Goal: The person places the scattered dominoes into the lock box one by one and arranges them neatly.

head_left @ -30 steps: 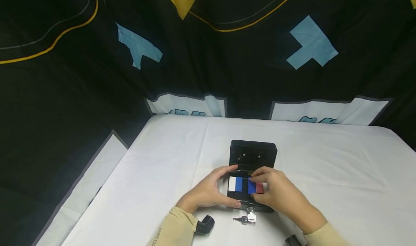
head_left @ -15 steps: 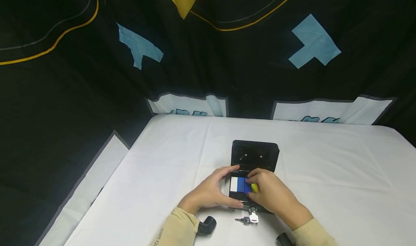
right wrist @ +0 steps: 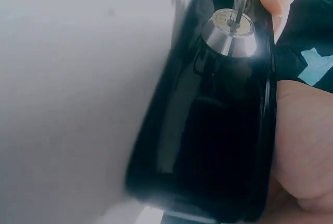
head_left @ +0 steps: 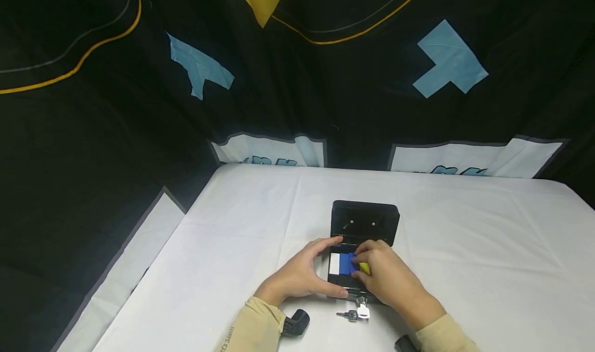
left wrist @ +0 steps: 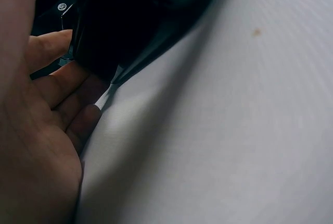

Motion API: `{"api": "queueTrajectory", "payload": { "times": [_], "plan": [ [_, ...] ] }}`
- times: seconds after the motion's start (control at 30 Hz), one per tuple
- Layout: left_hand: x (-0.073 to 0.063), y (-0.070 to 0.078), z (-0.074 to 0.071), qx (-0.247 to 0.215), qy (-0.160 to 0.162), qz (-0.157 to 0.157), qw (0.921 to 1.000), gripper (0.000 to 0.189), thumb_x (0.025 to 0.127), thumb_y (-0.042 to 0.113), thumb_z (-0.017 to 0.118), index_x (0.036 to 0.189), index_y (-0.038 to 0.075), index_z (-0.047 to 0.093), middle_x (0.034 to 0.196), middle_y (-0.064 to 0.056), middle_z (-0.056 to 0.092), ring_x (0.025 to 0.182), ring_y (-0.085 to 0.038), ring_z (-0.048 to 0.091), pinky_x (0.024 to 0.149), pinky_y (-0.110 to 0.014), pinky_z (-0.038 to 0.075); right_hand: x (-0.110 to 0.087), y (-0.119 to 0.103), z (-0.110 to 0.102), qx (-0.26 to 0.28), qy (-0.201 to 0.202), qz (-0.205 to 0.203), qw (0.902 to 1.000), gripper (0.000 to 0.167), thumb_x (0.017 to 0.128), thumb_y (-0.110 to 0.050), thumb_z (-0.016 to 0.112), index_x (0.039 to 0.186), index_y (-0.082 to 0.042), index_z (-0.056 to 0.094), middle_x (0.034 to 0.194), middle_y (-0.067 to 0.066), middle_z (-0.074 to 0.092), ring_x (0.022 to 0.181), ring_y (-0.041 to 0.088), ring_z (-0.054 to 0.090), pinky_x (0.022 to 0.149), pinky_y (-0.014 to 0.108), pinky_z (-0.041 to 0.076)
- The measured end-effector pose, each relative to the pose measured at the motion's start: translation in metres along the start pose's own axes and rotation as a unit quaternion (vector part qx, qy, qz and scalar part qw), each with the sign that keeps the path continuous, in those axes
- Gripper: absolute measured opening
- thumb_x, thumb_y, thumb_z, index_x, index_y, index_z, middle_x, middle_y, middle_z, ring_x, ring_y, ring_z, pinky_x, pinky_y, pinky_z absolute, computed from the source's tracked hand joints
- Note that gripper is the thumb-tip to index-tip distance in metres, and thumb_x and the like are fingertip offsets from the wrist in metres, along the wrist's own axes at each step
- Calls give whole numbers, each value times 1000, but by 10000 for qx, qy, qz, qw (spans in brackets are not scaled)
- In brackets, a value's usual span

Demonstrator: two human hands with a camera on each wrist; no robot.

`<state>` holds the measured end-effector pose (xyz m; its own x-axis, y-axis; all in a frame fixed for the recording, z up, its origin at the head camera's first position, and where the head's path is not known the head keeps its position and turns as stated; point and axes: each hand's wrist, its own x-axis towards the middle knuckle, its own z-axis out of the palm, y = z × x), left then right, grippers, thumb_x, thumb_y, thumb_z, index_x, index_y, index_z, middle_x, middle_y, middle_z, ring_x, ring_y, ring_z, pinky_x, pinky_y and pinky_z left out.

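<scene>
A small black cash box (head_left: 364,220) stands with its lid raised. My left hand (head_left: 302,272) grips the box's left end, thumb at the front edge and index finger at the back; in the left wrist view its fingers bend against the box's side. Inside, a white block (head_left: 334,264) and a blue block (head_left: 344,264) lie side by side. My right hand (head_left: 390,274) pinches a darker blue block (head_left: 351,262) right beside them. A yellow block (head_left: 364,268) shows partly under that hand, which hides the box's right half.
Keys (head_left: 354,315) hang at the front lock (right wrist: 231,31) of the box. A white cloth (head_left: 246,212) covers the table, with a black printed curtain (head_left: 325,94) behind. Dark wrist devices sit near both cuffs, such as the left one (head_left: 295,322).
My right hand has moved left, bringing the darker blue block up against the other blue one. The red block seen earlier is now hidden, and yellow shows. My left hand stays on the box.
</scene>
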<state>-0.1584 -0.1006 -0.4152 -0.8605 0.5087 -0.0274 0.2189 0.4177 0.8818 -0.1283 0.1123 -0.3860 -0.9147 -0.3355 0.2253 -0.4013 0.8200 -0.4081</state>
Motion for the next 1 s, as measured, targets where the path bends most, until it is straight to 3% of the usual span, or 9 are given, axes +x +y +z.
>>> {"api": "queueTrajectory", "payload": {
  "times": [0.1, 0.23, 0.3, 0.4, 0.5, 0.6, 0.83, 1.0],
  "plan": [
    [0, 0, 1, 23, 9, -8, 10000, 100, 63, 41, 96, 149, 41, 46, 154, 6, 39, 142, -22, 35, 113, -54, 29, -6, 4, -6, 164, 369, 288, 9988, 30, 73, -25, 92, 94, -9, 78, 107, 3, 64, 103, 25, 56, 90, 43, 54],
    [0, 1, 1, 41, 30, -8, 10000, 101, 61, 41, 97, 149, 41, 46, 153, 7, 40, 141, -20, 35, 113, -53, 29, -20, 15, -17, 775, 933, 1000, 9876, 60, 62, -40, 97, 103, -10, 64, 111, 7, 53, 100, 28, 51, 83, 45, 54],
    [-1, 1, 0, 35, 61, -57, 10000, 102, 60, 40, 97, 148, 42, 47, 153, 8, 41, 141, -20, 35, 113, -53, 29, -27, 21, -21, 1160, 861, 1415, 9793, 81, 59, -44, 98, 115, -9, 52, 117, 12, 47, 101, 30, 51, 79, 44, 52],
    [-3, 0, -1, 21, 107, -141, 9998, 102, 59, 39, 98, 147, 43, 47, 152, 7, 41, 140, -21, 37, 113, -54, 30, -35, 29, -22, 1733, 353, 1753, 9685, 100, 59, -46, 97, 132, -10, 40, 129, 20, 45, 108, 33, 52, 84, 47, 51],
    [-5, -1, -1, -31, 109, -196, 9997, 101, 59, 39, 98, 146, 45, 48, 151, 6, 42, 139, -22, 38, 112, -55, 30, -40, 37, -19, 2250, -148, 1675, 9597, 106, 62, -42, 97, 146, -17, 36, 142, 22, 46, 120, 38, 52, 96, 58, 46],
    [-7, -2, -2, -40, 80, -203, 9998, 101, 59, 39, 98, 146, 46, 47, 151, 6, 42, 139, -21, 38, 112, -55, 30, -42, 46, -14, 2548, -356, 1394, 9562, 101, 65, -41, 95, 149, -20, 43, 147, 17, 48, 128, 40, 51, 104, 64, 38],
    [-5, -3, -2, 17, 87, -116, 9999, 101, 60, 41, 97, 147, 44, 47, 152, 6, 41, 139, -20, 37, 112, -54, 30, -46, 59, -3, 2742, -238, 879, 9574, 90, 70, -40, 93, 148, -22, 51, 147, 5, 51, 129, 29, 52, 107, 45, 43],
    [-7, -5, -2, 80, 68, -179, 9998, 102, 59, 42, 97, 147, 44, 47, 152, 6, 41, 141, -21, 36, 112, -56, 29, -48, 60, 2, 2831, -316, 928, 9541, 91, 71, -40, 92, 149, -24, 49, 148, 4, 50, 129, 28, 52, 107, 46, 42]
  ]
}}
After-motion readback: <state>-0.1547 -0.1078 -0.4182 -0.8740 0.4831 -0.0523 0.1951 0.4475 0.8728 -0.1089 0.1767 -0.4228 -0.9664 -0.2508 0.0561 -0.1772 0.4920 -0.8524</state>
